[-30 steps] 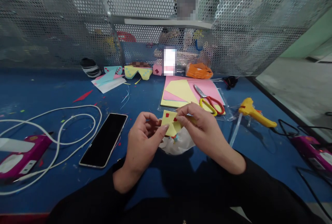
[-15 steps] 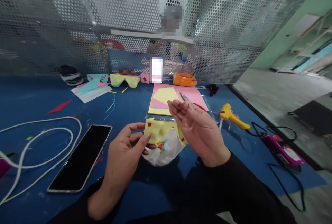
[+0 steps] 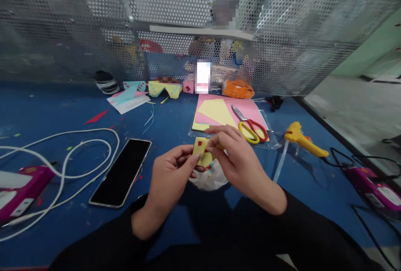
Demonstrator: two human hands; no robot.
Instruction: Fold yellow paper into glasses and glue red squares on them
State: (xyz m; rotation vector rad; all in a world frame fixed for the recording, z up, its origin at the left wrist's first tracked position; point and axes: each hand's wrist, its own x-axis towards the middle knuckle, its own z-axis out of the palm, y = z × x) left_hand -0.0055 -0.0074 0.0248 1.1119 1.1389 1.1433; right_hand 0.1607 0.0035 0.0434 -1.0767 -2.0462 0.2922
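Between my hands is a small piece of yellow paper [image 3: 198, 147] with red squares on it. My left hand [image 3: 173, 175] pinches its left side, thumb in front and fingers behind. The bent fingers of my right hand [image 3: 239, 158] close on its right side and partly cover it. Just beneath the paper sits a crumpled white plastic bag [image 3: 208, 182] with small coloured bits in it. Red-and-yellow-handled scissors [image 3: 250, 125] lie beyond my right hand, on a stack of pink and yellow paper sheets [image 3: 216, 110].
A black-screened phone [image 3: 120, 172] and looped white cable [image 3: 64, 166] lie left. A yellow glue gun [image 3: 302, 139] and purple power strip [image 3: 374, 191] are right. Yellow paper glasses [image 3: 165, 89] and an orange bag [image 3: 238, 89] stand by the perforated metal screen [image 3: 188, 1].
My right hand has gone from flat and outstretched to curled fingers on the yellow paper. The paper appears folded smaller. The view has turned left, uncovering the scissors' handles.
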